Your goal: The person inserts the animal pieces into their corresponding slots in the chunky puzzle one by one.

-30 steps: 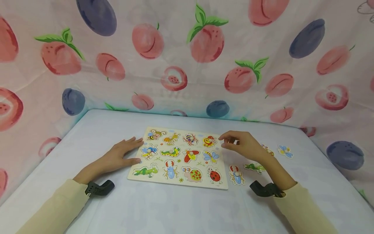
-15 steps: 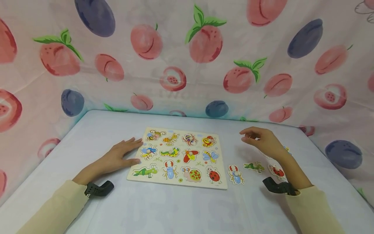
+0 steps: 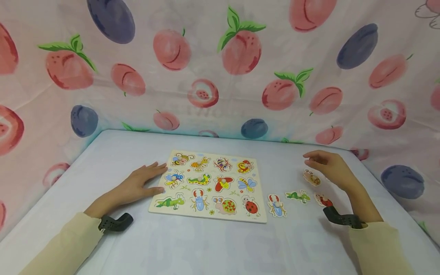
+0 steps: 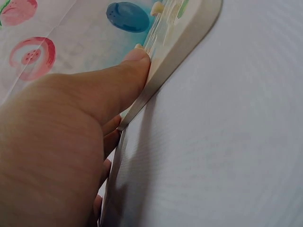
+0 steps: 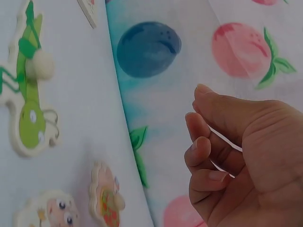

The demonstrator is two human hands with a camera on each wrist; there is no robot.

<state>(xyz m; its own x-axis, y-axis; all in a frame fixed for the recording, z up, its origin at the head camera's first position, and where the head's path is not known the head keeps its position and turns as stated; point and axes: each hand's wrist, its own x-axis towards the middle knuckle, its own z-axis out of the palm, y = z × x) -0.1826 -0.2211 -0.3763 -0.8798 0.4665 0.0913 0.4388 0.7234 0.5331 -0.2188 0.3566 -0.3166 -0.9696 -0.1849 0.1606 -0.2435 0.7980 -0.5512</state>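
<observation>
A pale wooden puzzle board [image 3: 207, 211] with coloured insect pictures lies on the table. Knobbed pieces, among them a caterpillar [image 3: 195, 181], sit in its two upper rows. My left hand [image 3: 135, 185] rests at the board's left edge; in the left wrist view its thumb [image 4: 111, 87] touches the top edge. My right hand [image 3: 328, 166] hovers at the right, fingers loosely bent and holding nothing. The snail piece [image 3: 312, 178] is nearest below it. A grasshopper piece [image 3: 298, 196], a stag beetle piece [image 3: 277, 206] and a partly hidden ladybird piece [image 3: 322, 199] lie around there.
The table [image 3: 206, 248] has a white cloth. A fruit-printed curtain [image 3: 220, 122] rises behind it and along the sides. Each wrist carries a black camera mount, such as the one on the right wrist [image 3: 343, 219].
My right hand has moved right, from beside the board's upper right corner to above the loose pieces. The snail piece has come into view; a dragonfly piece is now hidden. The left hand stays put.
</observation>
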